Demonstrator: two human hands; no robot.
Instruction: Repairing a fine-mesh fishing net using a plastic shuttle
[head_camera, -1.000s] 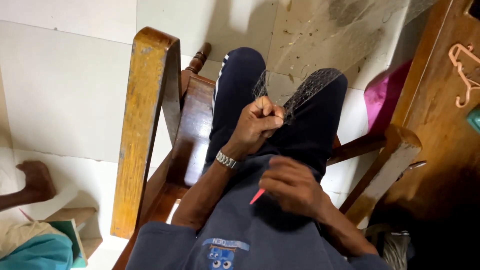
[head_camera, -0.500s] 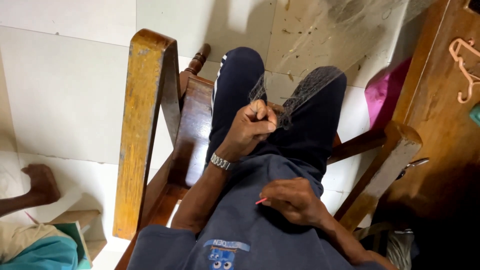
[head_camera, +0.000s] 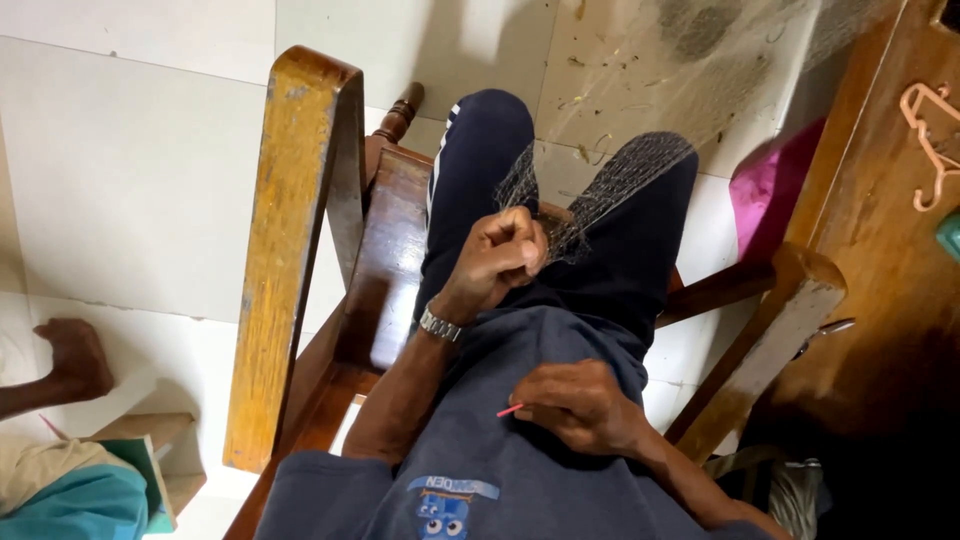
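Drawn back, right hand (head_camera: 580, 405) holds red needle (head_camera: 509, 410); left hand (head_camera: 500, 255) pinches net (head_camera: 610, 195).

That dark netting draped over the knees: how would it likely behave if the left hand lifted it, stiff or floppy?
Probably floppy: the netting sags over both knees and gathers into a bunch where the left hand pinches it. Likely light, since the mesh is thin enough to see through. It may snag easily, being open mesh.

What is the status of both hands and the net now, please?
Left hand grip shut on fishing net over knees. Right hand grip shut on red netting needle near belly. Nothing between them.
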